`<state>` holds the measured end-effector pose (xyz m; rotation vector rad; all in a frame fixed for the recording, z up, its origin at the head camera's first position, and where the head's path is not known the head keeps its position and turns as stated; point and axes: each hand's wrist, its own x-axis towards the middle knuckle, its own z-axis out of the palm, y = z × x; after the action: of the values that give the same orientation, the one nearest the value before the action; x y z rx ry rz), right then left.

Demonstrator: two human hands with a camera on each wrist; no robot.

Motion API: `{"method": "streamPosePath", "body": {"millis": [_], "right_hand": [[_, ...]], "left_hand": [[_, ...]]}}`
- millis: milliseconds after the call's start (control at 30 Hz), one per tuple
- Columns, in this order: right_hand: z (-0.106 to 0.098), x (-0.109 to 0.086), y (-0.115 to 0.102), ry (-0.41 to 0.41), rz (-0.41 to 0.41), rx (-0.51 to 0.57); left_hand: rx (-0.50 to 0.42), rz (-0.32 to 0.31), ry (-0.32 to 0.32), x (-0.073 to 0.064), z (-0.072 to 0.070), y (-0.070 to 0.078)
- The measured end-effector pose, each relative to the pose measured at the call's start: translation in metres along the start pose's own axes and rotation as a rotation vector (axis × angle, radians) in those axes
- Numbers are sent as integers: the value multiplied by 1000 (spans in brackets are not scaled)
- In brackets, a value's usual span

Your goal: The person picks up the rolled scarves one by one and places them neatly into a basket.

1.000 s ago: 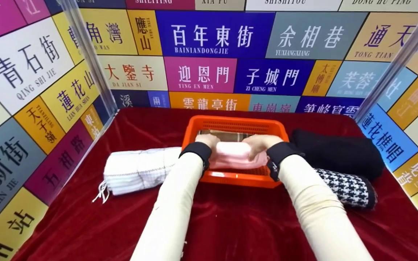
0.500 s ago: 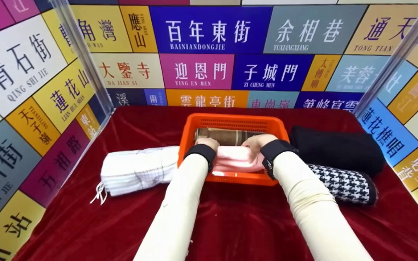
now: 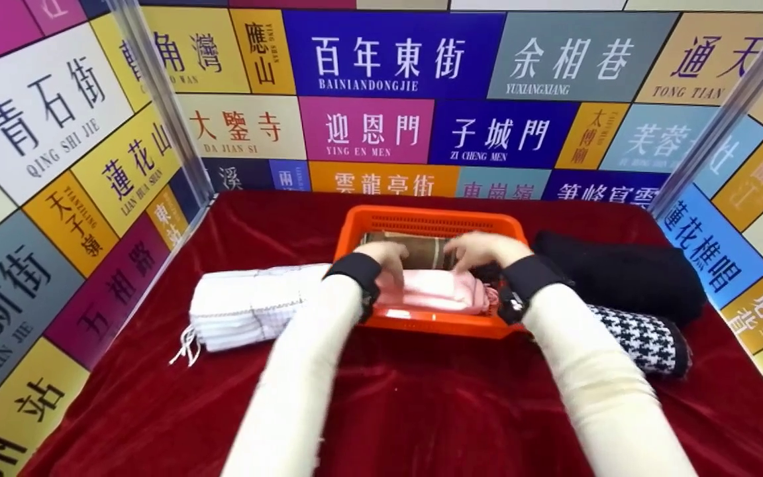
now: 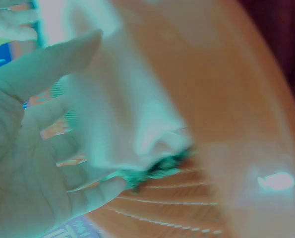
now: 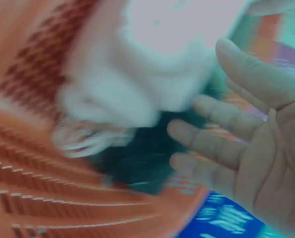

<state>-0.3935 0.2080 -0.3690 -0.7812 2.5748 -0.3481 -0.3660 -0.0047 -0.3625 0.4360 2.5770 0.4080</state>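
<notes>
A folded pink scarf (image 3: pixel 438 289) with a fringed end lies in the front part of the orange plastic basket (image 3: pixel 461 326). Behind it, in the same basket, sits a brown plaid scarf (image 3: pixel 424 250), partly hidden by the hands. My left hand (image 3: pixel 387 257) is over the pink scarf's left end, fingers spread and relaxed. At the other end my right hand (image 3: pixel 484 249) is likewise spread, gripping nothing. The left wrist view has the left hand (image 4: pixel 33 144) beside the pink cloth; whether it touches is unclear. Relaxed fingers of the right hand (image 5: pixel 266 144) show beside the cloth in the right wrist view.
A folded white checked scarf (image 3: pixel 249 308) with tassels lies left of the basket. To the right are a folded black cloth (image 3: pixel 620 278) and a black-and-white houndstooth roll (image 3: pixel 640 341). Dark red cloth (image 3: pixel 421 404) covers the table. Sign-printed panels (image 3: pixel 368 129) surround it.
Both hands have loosened from the pink scarf and lifted slightly apart. The pink scarf now rests in the basket in front of the brown plaid one.
</notes>
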Motion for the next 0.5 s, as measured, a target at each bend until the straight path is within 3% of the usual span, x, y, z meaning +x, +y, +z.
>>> {"method": "streamPosePath", "body": {"millis": [67, 167, 233, 267, 300, 400, 500], "right_hand": [[-6, -15, -9, 204, -44, -7], [-4, -47, -28, 549, -131, 51], [4, -73, -43, 730, -212, 96], [10, -86, -49, 799, -266, 110], [18, -99, -54, 854, -327, 122], [48, -133, -61, 925, -461, 142], [77, -153, -55, 865, -508, 184]], "left_hand": [[-178, 106, 89, -40, -15, 8], [-303, 280, 270, -51, -21, -9], [-348, 349, 395, -52, -22, -37], [-379, 373, 456, -62, -25, -49], [-401, 390, 509, -64, -26, -66], [-455, 375, 631, -92, -30, -111], [-406, 328, 720, -110, -25, -154]]}}
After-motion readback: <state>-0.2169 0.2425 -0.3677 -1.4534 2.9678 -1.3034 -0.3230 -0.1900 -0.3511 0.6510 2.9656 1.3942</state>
